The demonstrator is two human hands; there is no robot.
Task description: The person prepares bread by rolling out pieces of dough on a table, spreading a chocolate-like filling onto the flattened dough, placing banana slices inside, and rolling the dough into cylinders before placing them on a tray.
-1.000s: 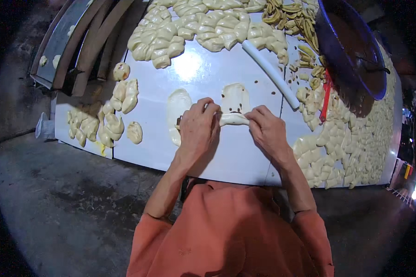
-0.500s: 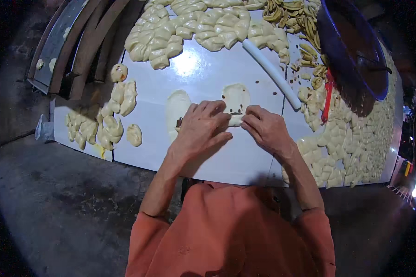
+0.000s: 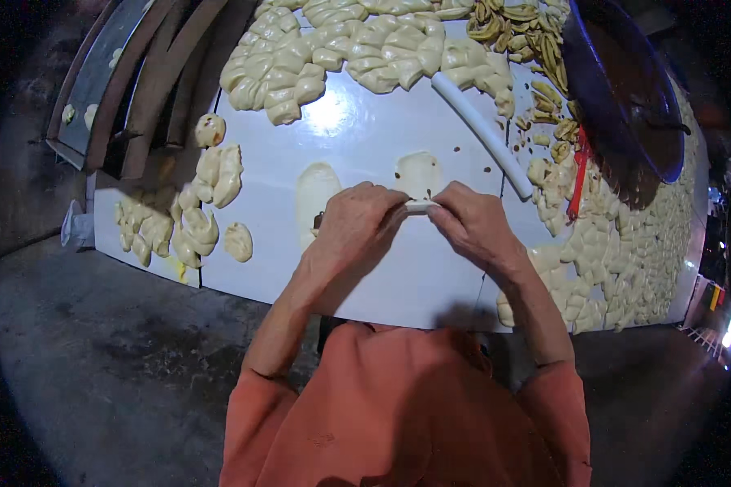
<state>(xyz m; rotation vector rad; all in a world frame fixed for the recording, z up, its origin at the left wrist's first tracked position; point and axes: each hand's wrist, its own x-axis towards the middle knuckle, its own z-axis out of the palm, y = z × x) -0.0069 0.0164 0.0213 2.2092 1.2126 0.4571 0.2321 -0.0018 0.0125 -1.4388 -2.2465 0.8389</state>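
Both hands work at one flattened strip of pale dough, whose near end is folded over into a small roll. My left hand pinches the roll's left end between thumb and fingers. My right hand grips its right end in the same way. A few dark raisin-like bits lie on the strip's flat part, which stretches away from me. Just left of my left hand lies a second flattened dough strip, with a dark brown piece of filling near its close end, partly hidden by the hand.
A white rolling pipe lies slanted at the right. Many dough pieces cover the far side, more the right. A blue basin of brown filling stands behind banana pieces and a red utensil. Metal trays sit left.
My hands have drawn closer together at the folded end of the dough strip. The left fingers, spread out before, have curled in onto the roll. The whole view has shifted slightly.
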